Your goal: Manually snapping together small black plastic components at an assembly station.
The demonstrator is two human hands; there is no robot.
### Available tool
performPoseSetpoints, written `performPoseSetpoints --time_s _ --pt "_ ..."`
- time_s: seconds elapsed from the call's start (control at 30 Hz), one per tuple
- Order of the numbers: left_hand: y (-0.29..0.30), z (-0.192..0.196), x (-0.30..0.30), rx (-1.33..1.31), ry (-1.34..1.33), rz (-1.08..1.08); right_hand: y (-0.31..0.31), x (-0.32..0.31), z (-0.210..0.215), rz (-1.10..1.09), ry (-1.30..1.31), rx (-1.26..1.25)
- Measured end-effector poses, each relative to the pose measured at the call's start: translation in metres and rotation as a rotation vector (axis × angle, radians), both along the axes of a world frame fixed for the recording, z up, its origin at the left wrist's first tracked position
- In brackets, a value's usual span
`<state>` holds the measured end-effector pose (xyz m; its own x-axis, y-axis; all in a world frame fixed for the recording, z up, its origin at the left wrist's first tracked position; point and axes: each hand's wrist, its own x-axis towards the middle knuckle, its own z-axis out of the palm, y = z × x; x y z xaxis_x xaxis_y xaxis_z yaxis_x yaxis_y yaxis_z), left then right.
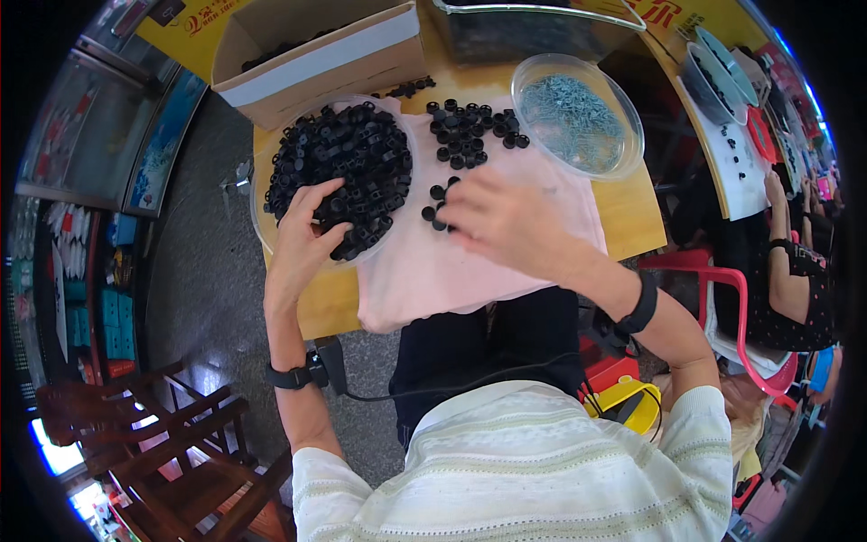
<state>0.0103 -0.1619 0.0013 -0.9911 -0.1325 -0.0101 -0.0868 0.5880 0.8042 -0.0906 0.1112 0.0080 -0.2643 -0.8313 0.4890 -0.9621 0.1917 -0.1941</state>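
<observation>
At the near left edge of a round clear tub (pixel 414 172) heaped with small black plastic parts (pixel 352 149), my left hand (pixel 305 237) reaches in among the parts. Its thumb and forefinger are apart, and nothing shows as gripped between them. My right hand (pixel 506 221) is over the pink cloth (pixel 429 271), beside a few round black caps (pixel 437 214). Motion blurs its fingers, which point left toward the caps, so whether it holds one is hidden. Farther back on the cloth lies a loose cluster of round black pieces (pixel 465 131).
A shallow clear tub (pixel 638 149) of small silvery metal pieces, perhaps screws or pins, stands at the right. Behind are an open cardboard box (pixel 325 68) and a dark bin (pixel 542 36). A person's arm (pixel 786 280) and a pink chair (pixel 742 316) are to the right.
</observation>
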Motion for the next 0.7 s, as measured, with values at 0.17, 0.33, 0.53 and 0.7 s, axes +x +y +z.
performPoseSetpoints --time_s 0.17,0.33,0.53,0.7 --pt "-0.002 -0.006 0.005 0.053 0.013 0.038 -0.001 0.000 -0.019 0.043 0.172 0.173" --pt "0.008 0.001 0.003 0.016 -0.003 0.071 -0.008 -0.028 -0.022 -0.002 0.086 0.232" --pt "0.005 0.001 0.008 -0.031 0.043 0.070 -0.026 -0.054 -0.017 -0.078 0.074 0.144" --pt "0.010 0.007 0.007 0.004 0.027 0.070 -0.022 -0.056 -0.006 -0.142 -0.053 -0.014"
